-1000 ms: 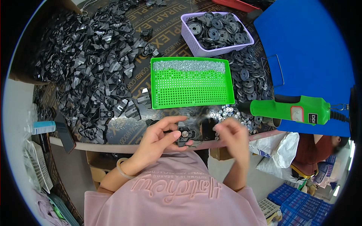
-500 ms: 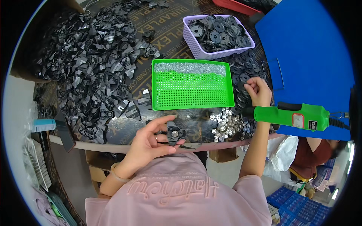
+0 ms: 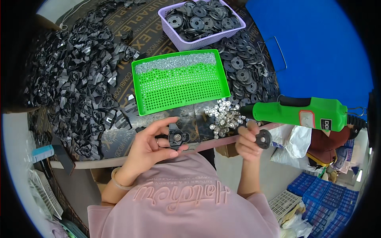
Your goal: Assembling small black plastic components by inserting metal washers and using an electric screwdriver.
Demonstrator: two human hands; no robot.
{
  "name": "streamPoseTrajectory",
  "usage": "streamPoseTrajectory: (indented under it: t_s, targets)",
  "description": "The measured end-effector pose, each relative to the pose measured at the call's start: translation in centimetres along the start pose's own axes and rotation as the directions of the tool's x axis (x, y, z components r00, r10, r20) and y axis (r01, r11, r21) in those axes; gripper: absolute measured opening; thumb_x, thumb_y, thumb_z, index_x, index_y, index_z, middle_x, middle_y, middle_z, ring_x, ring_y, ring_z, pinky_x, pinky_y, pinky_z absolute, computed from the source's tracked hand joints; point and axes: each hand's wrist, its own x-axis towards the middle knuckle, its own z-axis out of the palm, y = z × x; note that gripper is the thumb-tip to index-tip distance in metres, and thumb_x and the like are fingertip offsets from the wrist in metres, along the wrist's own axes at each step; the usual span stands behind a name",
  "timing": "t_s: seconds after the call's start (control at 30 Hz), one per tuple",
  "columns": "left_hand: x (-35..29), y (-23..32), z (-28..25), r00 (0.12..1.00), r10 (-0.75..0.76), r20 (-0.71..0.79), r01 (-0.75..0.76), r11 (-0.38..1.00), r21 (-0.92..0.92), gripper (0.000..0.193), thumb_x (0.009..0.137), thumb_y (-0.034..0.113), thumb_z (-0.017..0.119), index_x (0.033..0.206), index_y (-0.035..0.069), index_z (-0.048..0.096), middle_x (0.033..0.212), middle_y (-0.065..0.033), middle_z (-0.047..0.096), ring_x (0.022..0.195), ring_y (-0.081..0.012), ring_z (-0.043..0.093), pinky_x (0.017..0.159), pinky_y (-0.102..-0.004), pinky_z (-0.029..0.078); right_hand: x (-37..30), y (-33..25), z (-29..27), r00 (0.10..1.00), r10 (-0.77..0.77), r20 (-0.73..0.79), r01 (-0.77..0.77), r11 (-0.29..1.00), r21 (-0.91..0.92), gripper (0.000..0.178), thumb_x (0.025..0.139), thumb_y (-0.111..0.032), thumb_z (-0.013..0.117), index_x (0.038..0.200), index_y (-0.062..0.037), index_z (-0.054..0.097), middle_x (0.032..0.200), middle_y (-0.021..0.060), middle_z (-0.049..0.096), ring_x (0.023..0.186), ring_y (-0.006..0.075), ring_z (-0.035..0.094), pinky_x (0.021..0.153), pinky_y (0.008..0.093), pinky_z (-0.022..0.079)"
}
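The person wears a dusty-pink shirt (image 3: 178, 224) of soft-looking cloth. Across its front runs large script lettering (image 3: 184, 198), raised and pink like the cloth, upside down in this view. Just above the lettering sit two rows of small, pale print (image 3: 186, 183). Short, loose sleeves (image 3: 260, 214) flank the lettering on both sides. Up and left of it, a smooth, cream-coloured bangle (image 3: 115, 180) circles the left wrist. Farther up, the left hand (image 3: 150, 143) bears a thin, silver-coloured finger ring (image 3: 157, 141).

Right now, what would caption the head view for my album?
Left hand holds an angular black part, right hand a black disc; green tray beyond.
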Motion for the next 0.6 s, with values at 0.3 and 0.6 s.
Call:
streamPoseTrajectory:
  t_s: [0.3, 0.6]
  targets:
    - [-1.0, 0.4, 0.3, 0.997, 0.039, -0.071, -0.04, 0.999, -0.015, 0.077, 0.077, -0.023, 0.066, 0.146, 0.0, 0.041, 0.11, -0.0069, 0.052, 0.106, -0.028, 0.07, 0.086, -0.0284, 0.058, 4.9, 4.6, -1.5, 0.963, 0.254, -0.093, -0.269, 0.938, -0.221, 0.021, 0.094, -0.013, 0.065, 0.103, 0.0011, 0.052, 0.085, 0.0117, 0.05, 0.052, 0.013, 0.048, 0.039, 0.021, 0.041]
    - [-1.4, 0.0, -0.1, 0.994, 0.088, -0.063, -0.087, 0.996, 0.016, 0.074, 0.08, -0.021, 0.067, 0.146, 0.0, 0.041, 0.105, -0.0071, 0.051, 0.104, -0.0263, 0.071, 0.08, -0.0252, 0.058, 5.4, 5.2, -0.9, 0.967, 0.253, -0.025, -0.25, 0.926, -0.284, 0.022, 0.098, -0.005, 0.055, 0.12, -0.0034, 0.053, 0.103, 0.0116, 0.042, 0.056, 0.0141, 0.051, 0.035, 0.0204, 0.038]
